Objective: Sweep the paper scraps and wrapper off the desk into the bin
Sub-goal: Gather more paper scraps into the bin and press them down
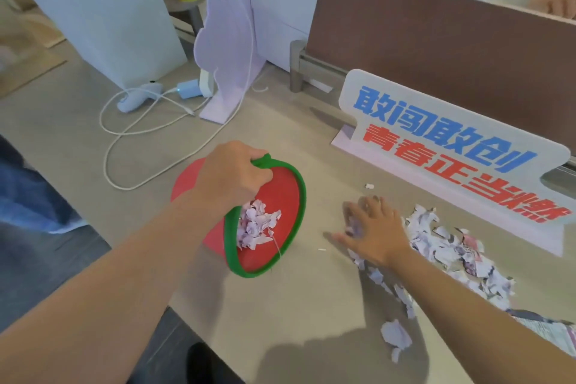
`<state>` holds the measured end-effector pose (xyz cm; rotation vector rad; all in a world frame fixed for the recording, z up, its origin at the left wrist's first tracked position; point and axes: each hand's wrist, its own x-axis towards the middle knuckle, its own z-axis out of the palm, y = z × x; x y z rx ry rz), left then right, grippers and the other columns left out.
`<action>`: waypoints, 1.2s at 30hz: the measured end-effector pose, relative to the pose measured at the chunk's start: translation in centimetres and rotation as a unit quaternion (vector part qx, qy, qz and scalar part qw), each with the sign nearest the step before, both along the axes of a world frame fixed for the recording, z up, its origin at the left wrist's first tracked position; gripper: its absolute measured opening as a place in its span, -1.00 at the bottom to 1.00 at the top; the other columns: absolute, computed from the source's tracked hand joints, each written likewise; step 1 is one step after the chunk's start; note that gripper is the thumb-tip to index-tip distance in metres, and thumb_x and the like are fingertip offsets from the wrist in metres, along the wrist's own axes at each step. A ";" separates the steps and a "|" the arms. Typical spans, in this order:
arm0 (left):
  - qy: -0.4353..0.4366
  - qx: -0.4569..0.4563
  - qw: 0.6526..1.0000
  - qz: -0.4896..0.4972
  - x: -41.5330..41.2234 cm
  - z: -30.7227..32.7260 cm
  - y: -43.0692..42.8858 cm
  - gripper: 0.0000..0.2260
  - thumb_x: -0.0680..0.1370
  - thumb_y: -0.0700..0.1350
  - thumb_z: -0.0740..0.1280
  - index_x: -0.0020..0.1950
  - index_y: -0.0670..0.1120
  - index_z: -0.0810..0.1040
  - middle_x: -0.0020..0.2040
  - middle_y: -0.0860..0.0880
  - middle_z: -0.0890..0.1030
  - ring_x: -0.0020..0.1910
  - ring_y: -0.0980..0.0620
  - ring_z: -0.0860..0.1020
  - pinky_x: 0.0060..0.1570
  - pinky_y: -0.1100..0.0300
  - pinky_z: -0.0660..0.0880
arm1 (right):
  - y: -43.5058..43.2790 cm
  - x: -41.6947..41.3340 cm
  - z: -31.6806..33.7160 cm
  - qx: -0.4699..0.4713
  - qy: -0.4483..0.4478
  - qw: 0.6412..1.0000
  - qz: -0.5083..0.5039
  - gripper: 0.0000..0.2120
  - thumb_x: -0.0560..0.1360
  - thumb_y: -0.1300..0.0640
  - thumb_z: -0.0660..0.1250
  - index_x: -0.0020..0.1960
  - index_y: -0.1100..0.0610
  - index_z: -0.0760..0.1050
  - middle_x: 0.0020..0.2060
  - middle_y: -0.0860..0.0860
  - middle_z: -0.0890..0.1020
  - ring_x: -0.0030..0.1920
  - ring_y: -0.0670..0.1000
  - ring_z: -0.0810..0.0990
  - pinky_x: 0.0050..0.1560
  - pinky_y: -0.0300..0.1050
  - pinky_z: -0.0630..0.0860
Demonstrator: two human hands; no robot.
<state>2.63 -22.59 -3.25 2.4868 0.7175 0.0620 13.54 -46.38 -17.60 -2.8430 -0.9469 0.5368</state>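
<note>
The fingers (262,178) of the left hand (232,173) are curled tightly over the green rim of the red bin (300,196), with the rim pinched between them and the palm. The bin is held tilted at the near left edge of the desk (311,305), its mouth turned toward the desk top, and a clump of pale torn paper (255,224) is seen lying inside it. The fingers (353,220) of the right hand (375,232) are stretched out nearly straight and laid flat on the desk; they are blurred, and some shreds are seen just under them, but nothing is gripped. The paper scraps (448,246) are heaped just to the right of that hand and trail along beside the forearm, well apart from the bin. A crumpled piece (396,335) lies nearer the desk's front. Behind the heap a lettered sign (452,140) is stood upright.
</note>
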 end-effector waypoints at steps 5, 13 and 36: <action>0.006 0.003 1.000 -0.004 -1.0 0.3 -0.5 -0.91 0.26 0.01 0.24 -0.28 0.10 0.50 -0.31 -0.04 0.55 -0.29 -0.02 0.50 -0.13 -0.02 0.51 | -0.2 -3.1 -2.2 -0.039 -0.093 0.995 0.000 -0.42 0.30 -0.48 0.08 0.09 -0.07 0.34 0.13 -0.01 0.46 0.18 0.19 0.37 0.07 0.13 0.39; 0.017 0.027 0.999 -0.016 -0.6 -0.7 -1.4 -0.89 0.27 0.00 0.23 -0.24 0.14 0.36 -0.26 -0.14 0.61 -0.33 0.05 0.38 -0.16 0.00 0.48 | -0.4 -3.1 -4.2 0.081 -0.184 0.980 -0.006 -0.72 0.47 0.01 0.09 -0.19 0.10 0.53 -0.31 0.01 0.62 -0.29 0.16 0.56 -0.28 -0.02 0.45; -0.069 -0.090 0.989 0.090 -1.7 1.1 -0.8 -0.70 0.38 -0.15 0.39 0.11 -0.01 0.65 -0.11 0.07 0.68 -0.13 0.18 0.54 -0.27 0.53 0.30 | 13.0 -9.4 6.9 0.292 0.080 0.939 0.162 -0.48 0.38 -0.03 -0.03 0.25 0.08 0.42 0.32 0.06 0.39 0.44 0.14 0.14 0.41 0.21 -0.16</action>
